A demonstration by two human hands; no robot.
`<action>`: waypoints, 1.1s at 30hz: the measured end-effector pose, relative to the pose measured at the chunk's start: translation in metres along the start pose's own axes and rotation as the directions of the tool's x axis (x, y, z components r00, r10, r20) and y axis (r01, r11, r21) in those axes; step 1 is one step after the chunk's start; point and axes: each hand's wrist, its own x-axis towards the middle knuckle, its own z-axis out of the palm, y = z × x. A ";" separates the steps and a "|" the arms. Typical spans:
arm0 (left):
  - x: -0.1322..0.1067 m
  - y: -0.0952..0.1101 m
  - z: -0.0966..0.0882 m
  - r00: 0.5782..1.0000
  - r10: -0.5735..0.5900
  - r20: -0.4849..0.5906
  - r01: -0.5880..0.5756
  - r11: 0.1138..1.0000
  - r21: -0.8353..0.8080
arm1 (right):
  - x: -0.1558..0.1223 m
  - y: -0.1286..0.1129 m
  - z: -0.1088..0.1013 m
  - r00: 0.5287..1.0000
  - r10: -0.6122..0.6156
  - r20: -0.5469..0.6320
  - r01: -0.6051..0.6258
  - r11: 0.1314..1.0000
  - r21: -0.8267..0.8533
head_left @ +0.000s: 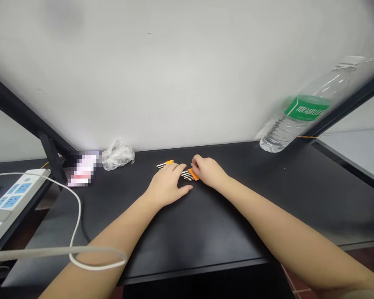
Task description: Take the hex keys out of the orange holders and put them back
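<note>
Orange plastic spines and silver pin stripes on the farther pin comb (166,163) and the nearer pin comb (190,174), near the far edge of the matte black worktop (205,236). Green label, white lettering on the clear water bottle (307,108); blue sockets on the white power strip (12,195) past the left edge.

left hand (166,185) spread palm-down, right hand (207,171) curled beside it

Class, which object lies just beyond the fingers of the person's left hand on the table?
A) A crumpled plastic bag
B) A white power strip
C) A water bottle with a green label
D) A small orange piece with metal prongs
D. The small orange piece with metal prongs lies just past the fingertips of the left hand on the black table.
</note>
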 end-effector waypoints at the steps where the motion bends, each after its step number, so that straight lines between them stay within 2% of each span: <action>1: 0.000 0.003 0.001 1.000 -0.009 0.008 0.009 1.000 0.010 | -0.001 -0.004 0.000 1.000 -0.011 -0.018 0.012 0.999 0.039; 7: 0.002 0.009 0.003 0.991 -0.104 0.088 0.097 0.992 0.074 | -0.010 -0.029 -0.003 0.994 -0.066 -0.088 0.085 0.969 0.233; 12: 0.001 0.013 -0.002 0.982 -0.150 0.111 0.153 0.988 -0.018 | -0.010 -0.033 -0.003 0.988 -0.089 -0.127 0.119 0.960 0.255; 16: 0.001 0.019 -0.002 0.983 -0.171 0.068 0.171 0.985 -0.003 | -0.008 -0.032 -0.002 0.987 -0.057 -0.149 0.097 0.956 0.277; 21: 0.002 0.016 -0.002 0.972 -0.234 0.026 0.231 0.971 0.067 | -0.009 -0.037 -0.007 0.980 -0.080 -0.183 0.149 0.905 0.399; 24: 0.002 0.009 -0.001 0.965 -0.262 -0.004 0.262 0.965 0.014 | -0.010 -0.037 -0.006 0.979 -0.082 -0.185 0.167 0.844 0.509; 26: 0.002 0.005 0.001 0.961 -0.277 -0.022 0.277 0.961 -0.007 | -0.010 -0.033 -0.003 0.986 -0.069 -0.152 0.149 0.769 0.622; 30: 0.002 -0.001 0.003 0.962 -0.264 -0.063 0.265 0.964 0.007 | -0.005 -0.023 0.005 0.999 0.041 0.027 -0.044 0.538 0.842; 31: 0.002 -0.001 0.003 0.967 -0.247 -0.060 0.248 0.969 0.014 | -0.004 -0.022 0.005 0.995 0.062 0.074 -0.096 0.505 0.858; 33: 0.002 0.001 0.002 0.976 -0.216 -0.040 0.217 0.976 0.024 | -0.004 -0.022 0.002 0.988 0.074 0.135 -0.154 0.508 0.847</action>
